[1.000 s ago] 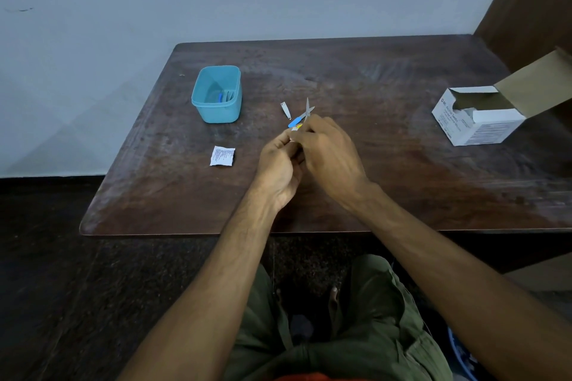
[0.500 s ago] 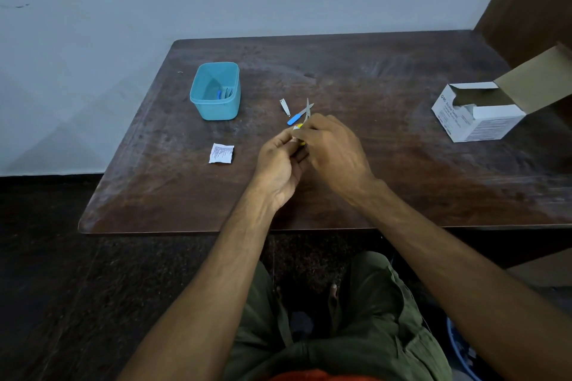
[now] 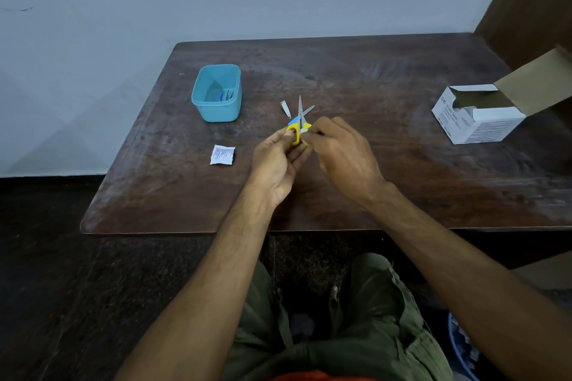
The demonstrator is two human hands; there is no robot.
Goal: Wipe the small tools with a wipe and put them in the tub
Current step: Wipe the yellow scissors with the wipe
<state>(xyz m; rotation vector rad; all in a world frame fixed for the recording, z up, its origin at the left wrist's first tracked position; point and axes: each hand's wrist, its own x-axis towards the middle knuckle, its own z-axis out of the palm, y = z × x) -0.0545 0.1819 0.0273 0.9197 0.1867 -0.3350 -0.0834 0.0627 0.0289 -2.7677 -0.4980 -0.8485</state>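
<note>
Small yellow-handled scissors (image 3: 299,124) stand upright in mid-table, blades pointing away from me. My left hand (image 3: 280,161) grips their yellow handle. My right hand (image 3: 343,155) pinches a small white wipe (image 3: 304,130) against the handle. Just behind the scissors lies a blue-handled tool (image 3: 305,113) with a metal tip, and to its left a small metal nail clipper (image 3: 285,108). The teal tub (image 3: 216,93) stands at the back left with a blue-and-metal tool inside.
A torn white wipe sachet (image 3: 222,154) lies on the dark wooden table (image 3: 402,189) left of my hands. An open white box of swabs (image 3: 478,114) sits at the right edge. A wall runs behind the table.
The scissors have come up higher out of my hands, so the yellow handle now shows. Both hands stay together at the same spot.
</note>
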